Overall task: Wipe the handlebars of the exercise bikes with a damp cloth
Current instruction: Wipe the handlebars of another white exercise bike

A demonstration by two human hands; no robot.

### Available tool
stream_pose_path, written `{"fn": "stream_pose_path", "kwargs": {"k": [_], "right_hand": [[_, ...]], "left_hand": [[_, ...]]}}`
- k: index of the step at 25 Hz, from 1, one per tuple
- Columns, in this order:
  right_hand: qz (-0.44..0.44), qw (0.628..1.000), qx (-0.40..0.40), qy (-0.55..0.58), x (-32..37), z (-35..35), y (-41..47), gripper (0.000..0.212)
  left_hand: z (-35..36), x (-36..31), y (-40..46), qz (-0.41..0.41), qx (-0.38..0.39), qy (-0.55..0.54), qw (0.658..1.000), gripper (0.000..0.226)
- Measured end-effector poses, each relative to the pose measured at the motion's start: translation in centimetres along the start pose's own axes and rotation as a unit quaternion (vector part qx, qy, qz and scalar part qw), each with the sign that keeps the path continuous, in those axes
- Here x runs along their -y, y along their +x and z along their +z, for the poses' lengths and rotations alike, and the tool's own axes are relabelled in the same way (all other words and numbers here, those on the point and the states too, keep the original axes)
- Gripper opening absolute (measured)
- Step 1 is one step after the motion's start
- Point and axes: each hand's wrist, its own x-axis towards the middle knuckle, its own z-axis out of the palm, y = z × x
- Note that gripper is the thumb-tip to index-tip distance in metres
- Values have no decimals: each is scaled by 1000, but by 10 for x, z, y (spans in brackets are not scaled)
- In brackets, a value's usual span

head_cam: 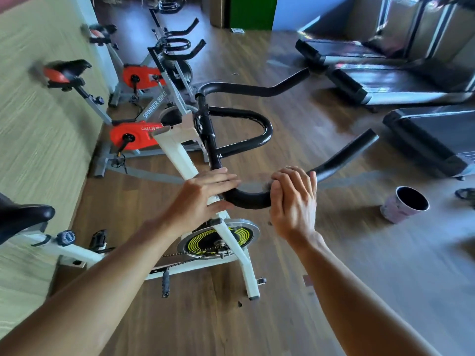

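Observation:
A white exercise bike [232, 238] stands in front of me with black handlebars [246, 199] that loop and curve away to the right. My left hand [205, 196] clasps the bar where it meets the white stem, fingers laid over the top and thumb underneath. My right hand [293, 201] is wrapped round the near bend of the bar. A small bit of grey cloth [270, 183] shows under its fingers, and the rest of the cloth is hidden by the hand.
Two orange-and-grey spinner bikes [133, 136] [138, 75] stand behind along the left wall. Treadmills [385, 80] [431, 134] lie at the right. A pale bucket [406, 204] sits on the wooden floor to the right of my hands. The black saddle [23, 217] is at the left edge.

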Motion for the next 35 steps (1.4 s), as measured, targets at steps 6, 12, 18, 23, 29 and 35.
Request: {"fn": "stream_pose_path", "kwargs": {"k": [6,12,18,23,29,35], "right_hand": [[-28,1000,2,4,40,8,-20,35],[45,998,-35,16,58,14,-24,32],[49,998,-10,-25,16,-4,-17,37],[-5,995,-91,51,48,30,-33,32],[-2,961,-266,72,4,54,-20,52],[-148,886,-435,58,18,110,-30,44]], "left_hand": [[-8,26,4,63,35,-72,995,44],[-6,33,3,96,32,-93,990,43],[-4,26,1,94,7,-70,993,42],[4,26,-3,127,-40,-58,989,36],[27,45,0,245,-134,-16,960,35],[52,65,14,322,-238,-7,916,36]]}}
